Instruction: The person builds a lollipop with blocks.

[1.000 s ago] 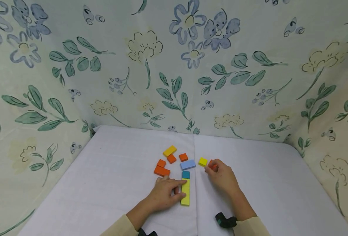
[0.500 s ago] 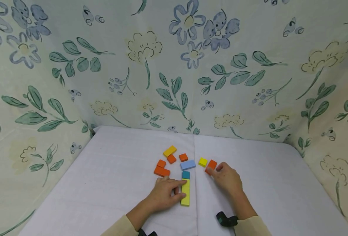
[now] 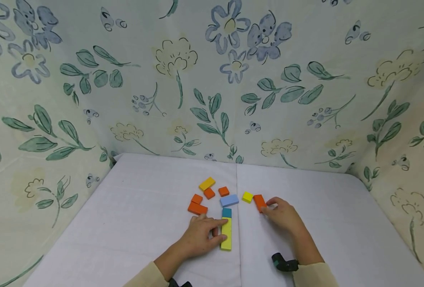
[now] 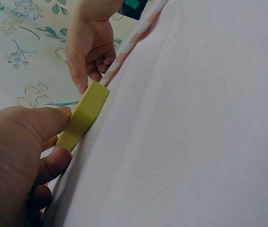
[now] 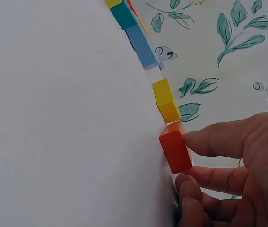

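Observation:
My left hand [image 3: 202,235] rests its index fingertip and thumb on a long yellow block [image 3: 226,231], which lies flat on the white cloth. A small teal block [image 3: 226,212] adjoins its far end. My right hand [image 3: 283,215] pinches the near right side of an orange rectangular block [image 3: 259,202] between thumb and finger. In the right wrist view this orange block [image 5: 175,150] stays on the cloth, close to a small yellow block [image 5: 167,100]. The left wrist view shows the long yellow block [image 4: 84,116] beside my left fingers, with the right hand beyond.
A light blue block [image 3: 229,200] lies past the teal one. Several orange blocks, one at the left [image 3: 197,208], and a darker yellow block [image 3: 207,183] form a loose curve. A floral cloth [image 3: 176,119] rises behind the white-covered table [image 3: 143,191].
The right hand has shifted right and nearer, and the orange block under it has turned, its near end swinging right. The left hand and the long yellow block have stayed put.

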Available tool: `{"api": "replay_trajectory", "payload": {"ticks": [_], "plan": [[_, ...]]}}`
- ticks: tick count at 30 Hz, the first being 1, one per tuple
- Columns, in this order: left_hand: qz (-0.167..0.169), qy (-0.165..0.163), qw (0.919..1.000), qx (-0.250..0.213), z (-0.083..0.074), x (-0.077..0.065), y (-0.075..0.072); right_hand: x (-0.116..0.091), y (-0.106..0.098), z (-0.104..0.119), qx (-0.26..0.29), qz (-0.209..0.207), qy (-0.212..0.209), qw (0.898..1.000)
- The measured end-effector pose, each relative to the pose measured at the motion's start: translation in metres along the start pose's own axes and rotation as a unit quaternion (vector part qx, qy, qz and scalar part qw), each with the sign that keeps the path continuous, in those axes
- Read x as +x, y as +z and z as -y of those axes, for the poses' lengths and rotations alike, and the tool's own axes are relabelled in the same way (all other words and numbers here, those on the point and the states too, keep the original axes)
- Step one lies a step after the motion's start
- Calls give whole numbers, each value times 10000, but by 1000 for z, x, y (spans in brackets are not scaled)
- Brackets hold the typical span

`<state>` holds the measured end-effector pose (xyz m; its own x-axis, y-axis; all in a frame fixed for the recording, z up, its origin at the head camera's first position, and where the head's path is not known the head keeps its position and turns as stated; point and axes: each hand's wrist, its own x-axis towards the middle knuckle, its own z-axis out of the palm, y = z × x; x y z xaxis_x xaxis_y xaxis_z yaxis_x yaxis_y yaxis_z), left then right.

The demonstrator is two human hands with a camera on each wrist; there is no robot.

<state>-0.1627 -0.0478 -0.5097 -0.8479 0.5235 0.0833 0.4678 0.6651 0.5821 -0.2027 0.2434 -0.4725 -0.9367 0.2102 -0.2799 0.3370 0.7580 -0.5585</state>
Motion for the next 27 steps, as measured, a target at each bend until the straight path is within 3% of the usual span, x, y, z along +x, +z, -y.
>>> {"api": "replay_trajectory", "payload": {"ticks": [13, 27], "plan": [[46, -68, 9999, -85, -1, 0, 0, 0, -3, -6, -172, -33, -61, 9998], [18, -76, 10000, -41, -1, 1, 0, 2, -20, -16, -423, 317, -699, 9962]]}}
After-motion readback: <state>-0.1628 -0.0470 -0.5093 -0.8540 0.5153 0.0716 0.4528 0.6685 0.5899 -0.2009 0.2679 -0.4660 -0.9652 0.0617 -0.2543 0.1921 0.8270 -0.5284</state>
